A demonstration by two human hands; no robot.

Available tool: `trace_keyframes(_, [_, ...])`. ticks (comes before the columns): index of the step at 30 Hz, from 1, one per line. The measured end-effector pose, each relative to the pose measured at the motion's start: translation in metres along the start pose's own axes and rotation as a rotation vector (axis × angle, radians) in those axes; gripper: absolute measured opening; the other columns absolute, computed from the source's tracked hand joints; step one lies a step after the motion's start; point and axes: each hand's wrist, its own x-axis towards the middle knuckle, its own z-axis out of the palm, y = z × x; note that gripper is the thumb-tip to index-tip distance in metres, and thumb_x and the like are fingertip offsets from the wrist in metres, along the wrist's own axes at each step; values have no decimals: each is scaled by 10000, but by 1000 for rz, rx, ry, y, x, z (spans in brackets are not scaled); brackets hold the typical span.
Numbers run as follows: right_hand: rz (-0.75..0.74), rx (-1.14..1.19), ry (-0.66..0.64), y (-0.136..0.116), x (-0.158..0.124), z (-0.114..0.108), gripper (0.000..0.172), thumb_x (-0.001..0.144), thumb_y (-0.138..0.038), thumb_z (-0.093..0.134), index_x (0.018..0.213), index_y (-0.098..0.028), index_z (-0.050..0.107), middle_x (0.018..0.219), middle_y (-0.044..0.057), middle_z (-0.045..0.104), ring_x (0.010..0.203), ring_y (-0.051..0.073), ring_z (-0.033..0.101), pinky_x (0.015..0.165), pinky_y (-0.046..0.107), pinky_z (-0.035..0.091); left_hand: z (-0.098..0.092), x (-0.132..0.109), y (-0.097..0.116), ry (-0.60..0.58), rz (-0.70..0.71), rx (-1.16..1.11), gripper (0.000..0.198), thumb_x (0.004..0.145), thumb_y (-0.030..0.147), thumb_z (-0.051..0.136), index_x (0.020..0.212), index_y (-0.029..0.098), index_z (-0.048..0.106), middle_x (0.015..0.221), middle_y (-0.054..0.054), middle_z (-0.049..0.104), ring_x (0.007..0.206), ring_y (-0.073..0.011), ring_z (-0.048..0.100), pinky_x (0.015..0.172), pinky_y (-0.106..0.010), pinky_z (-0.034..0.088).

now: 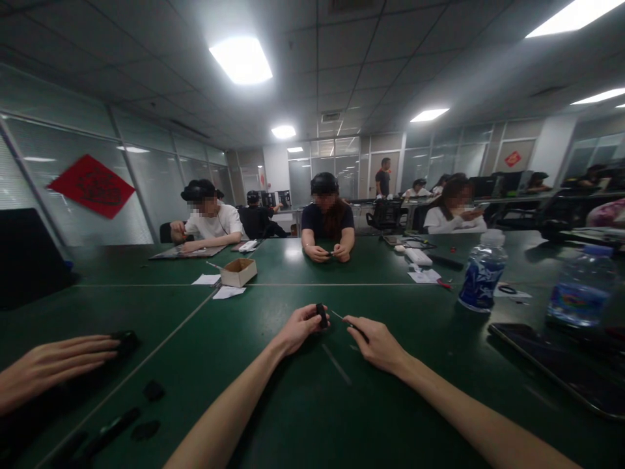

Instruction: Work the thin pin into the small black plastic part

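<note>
Forearms (237, 404) lie nearest; ahead, the left hand (299, 329) clasps a block (321, 316) over the table (312, 420) and the right hand (375, 341) pinches a tool (338, 315), its tip just apart from the block; a slip could jab the left hand, since its grip alone seems to brace the block

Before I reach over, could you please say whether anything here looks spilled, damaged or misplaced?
Nothing stands out: both bottles are upright and no spill shows on the table. Loose parts at lower left lie scattered; they and the black part in the left hand are too dark to judge for damage.
</note>
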Motion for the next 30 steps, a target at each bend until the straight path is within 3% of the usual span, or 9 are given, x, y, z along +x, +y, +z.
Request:
trace_keyframes(11, [15, -26, -104, -6, 0, -4, 323, 912, -292, 388, 1149, -163, 565, 958, 82, 641, 827, 183, 597, 757, 306, 482, -2, 1, -1, 65, -7, -96, 364, 695, 245, 721, 1020, 122, 616, 962, -103, 617, 851, -184, 596, 827, -338, 433])
trace_keyframes(20, [-5, -81, -128, -10, 0, -4, 327, 915, -301, 378, 1154, -185, 568, 897, 72, 637, 778, 182, 591, 713, 286, 463, 0, -2, 2, 69, 13, 6, 366, 701, 319, 705, 1014, 146, 624, 921, -84, 606, 820, -165, 571, 749, -295, 446])
trace_keyframes(30, [13, -118, -159, -13, 0, -7, 316, 918, -308, 364, 1127, -203, 576, 876, 63, 634, 779, 174, 590, 712, 262, 444, 2, -5, 4, 75, 24, 54, 371, 703, 294, 702, 1041, 161, 627, 955, -80, 611, 885, -176, 558, 781, -292, 428])
